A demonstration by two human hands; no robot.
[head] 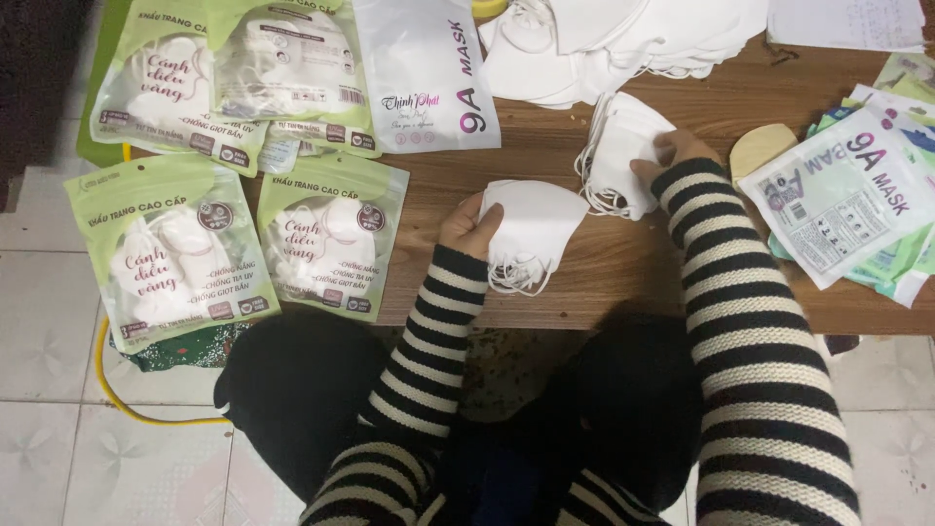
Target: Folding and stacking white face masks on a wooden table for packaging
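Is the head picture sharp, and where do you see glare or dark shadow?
Head view: soft overall, slightly blurred; glare on the glossy green packets; the white masks at top nearly wash out; deep shadow under the table edge; left hand and right hand evenly lit.

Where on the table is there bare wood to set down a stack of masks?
Bare wood lies between the left hand and the green packets, and in front of the right hand, toward the near table edge. The far side, under the loose mask pile, is crowded.
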